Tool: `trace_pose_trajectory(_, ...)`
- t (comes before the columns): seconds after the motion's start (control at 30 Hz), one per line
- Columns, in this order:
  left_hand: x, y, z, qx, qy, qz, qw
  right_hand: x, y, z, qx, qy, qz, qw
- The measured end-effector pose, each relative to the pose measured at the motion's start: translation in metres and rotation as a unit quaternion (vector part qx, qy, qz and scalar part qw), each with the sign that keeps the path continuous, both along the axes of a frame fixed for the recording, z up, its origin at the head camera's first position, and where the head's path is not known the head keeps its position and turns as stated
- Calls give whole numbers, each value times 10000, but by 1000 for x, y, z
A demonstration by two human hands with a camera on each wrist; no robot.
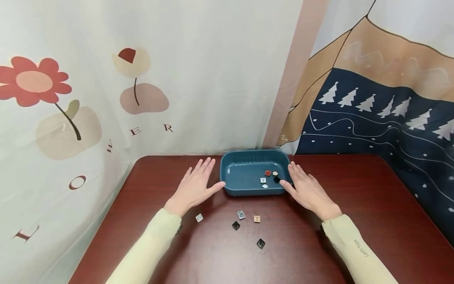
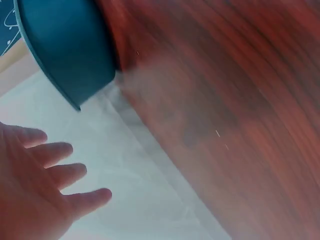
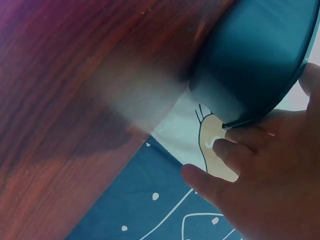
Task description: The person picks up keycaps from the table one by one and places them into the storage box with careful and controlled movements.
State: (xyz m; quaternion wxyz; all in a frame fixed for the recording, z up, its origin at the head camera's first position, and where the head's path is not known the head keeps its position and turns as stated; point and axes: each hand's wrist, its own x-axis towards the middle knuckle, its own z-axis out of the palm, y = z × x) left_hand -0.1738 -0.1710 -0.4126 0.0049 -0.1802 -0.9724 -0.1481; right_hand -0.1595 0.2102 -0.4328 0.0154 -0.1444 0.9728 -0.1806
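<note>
A blue plastic basin (image 1: 255, 191) stands at the back of the table between both hands. Fingers straight and spread, my left hand (image 1: 196, 184) is held at its left side, the thumb overlapping the corner in the head view. In the left wrist view a gap shows between the fingers (image 2: 67, 175) and the basin. My right hand (image 1: 309, 190) lies along the right side with its fingertips right at the rim, thumb reaching over it. Inside the basin are several small keycaps: a red one (image 1: 267, 173), a white one (image 1: 263, 180), a black one (image 1: 276, 180) and others.
In front of the basin, loose keycaps lie on the dark red table (image 1: 354, 189): white (image 1: 199, 217), grey-blue (image 1: 241, 215), beige (image 1: 257, 219) and two black ones (image 1: 236, 225). A printed curtain (image 1: 213, 79) hangs behind the table's back edge.
</note>
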Motion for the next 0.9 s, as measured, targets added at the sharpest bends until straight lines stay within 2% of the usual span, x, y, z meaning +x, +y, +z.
trace_pose_trajectory(0.23,18,-22,0,-145,272,-223,9993,0,2,-1,6,-16,1,10000)
trace_pose_trajectory(0.53,46,-36,-9,-594,683,-726,9932,0,2,-1,50,53,24,10000)
trace_pose_trajectory(0.63,53,-39,-13,-680,918,-1030,9881,0,2,-1,55,66,39,10000)
trace_pose_trajectory(0.77,61,-43,-15,-675,1106,-1597,9786,0,2,-1,65,76,47,9999)
trace_pose_trajectory(0.9,67,-46,-14,-628,1094,-2044,9707,0,2,-1,73,67,49,9999)
